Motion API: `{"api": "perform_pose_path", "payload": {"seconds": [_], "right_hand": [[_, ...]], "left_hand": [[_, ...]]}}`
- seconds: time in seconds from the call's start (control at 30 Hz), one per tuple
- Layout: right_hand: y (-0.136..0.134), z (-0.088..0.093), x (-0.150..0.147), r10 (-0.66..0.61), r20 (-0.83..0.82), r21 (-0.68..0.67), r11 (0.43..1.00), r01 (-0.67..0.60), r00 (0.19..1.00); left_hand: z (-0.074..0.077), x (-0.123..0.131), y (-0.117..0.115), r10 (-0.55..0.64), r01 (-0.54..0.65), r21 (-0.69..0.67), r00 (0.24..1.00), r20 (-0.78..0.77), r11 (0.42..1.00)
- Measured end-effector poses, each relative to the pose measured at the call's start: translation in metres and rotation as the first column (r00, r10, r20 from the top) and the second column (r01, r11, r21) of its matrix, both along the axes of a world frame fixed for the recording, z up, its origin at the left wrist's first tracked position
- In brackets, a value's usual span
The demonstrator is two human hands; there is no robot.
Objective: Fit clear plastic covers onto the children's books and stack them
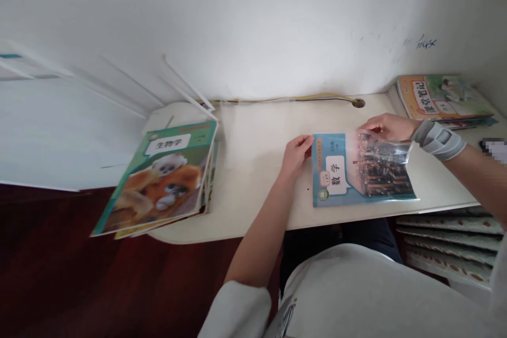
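A blue mathematics textbook (336,196) lies sideways on the white desk in front of me, with a photo on its cover. Clear plastic film (410,169) covers its right part and sticks out past the right edge. My left hand (297,157) pinches the book's upper left edge, thumb on top. At the book's far edge, my right hand (390,127) has its fingers closed on the film; its fingertips are partly hidden. A grey wrist wrap surrounds the right wrist.
A stack topped by a green biology textbook (158,190) overhangs the desk's left end. Another pile of books (447,97) stands at the back right. A clear sheet (253,137) lies on the desk (237,206). Cables (317,97) run along the wall to a hole.
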State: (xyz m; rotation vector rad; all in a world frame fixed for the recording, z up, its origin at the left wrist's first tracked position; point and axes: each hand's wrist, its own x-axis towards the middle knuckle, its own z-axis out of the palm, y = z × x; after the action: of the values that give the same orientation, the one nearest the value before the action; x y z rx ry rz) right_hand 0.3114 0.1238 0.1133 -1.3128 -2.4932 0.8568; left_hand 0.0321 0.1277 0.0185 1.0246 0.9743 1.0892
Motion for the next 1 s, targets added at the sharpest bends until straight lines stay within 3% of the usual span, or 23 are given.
{"api": "perform_pose_path", "payload": {"seconds": [0.1,0.3,0.5,0.67,0.8,1.0], "right_hand": [[0.003,0.002,-0.001,0.075,0.048,-0.008,0.997,-0.074,0.996],[0.007,0.009,-0.011,0.079,0.012,-0.075,0.994,-0.078,0.997],[-0.002,0.015,-0.030,0.102,0.091,0.101,0.989,-0.111,0.991],[-0.008,0.023,-0.034,0.083,0.241,0.121,0.986,-0.115,0.967],[-0.001,0.023,-0.030,0.102,0.304,0.032,0.993,-0.118,0.947],[0.013,0.013,-0.025,0.170,0.293,-0.024,0.985,-0.171,0.941]], "left_hand": [[0.002,-0.001,0.000,-0.006,0.006,0.010,1.000,0.005,1.000],[0.013,-0.001,-0.004,-0.051,0.049,0.023,0.988,0.144,0.999],[0.019,-0.002,-0.008,-0.081,0.073,0.053,0.982,0.171,0.996],[0.017,0.000,-0.007,0.069,-0.052,0.191,0.994,-0.083,0.980],[0.011,-0.001,-0.006,0.183,-0.090,0.305,0.939,-0.291,0.948],[0.006,0.000,-0.006,0.267,-0.097,0.369,0.856,-0.443,0.924]]}}
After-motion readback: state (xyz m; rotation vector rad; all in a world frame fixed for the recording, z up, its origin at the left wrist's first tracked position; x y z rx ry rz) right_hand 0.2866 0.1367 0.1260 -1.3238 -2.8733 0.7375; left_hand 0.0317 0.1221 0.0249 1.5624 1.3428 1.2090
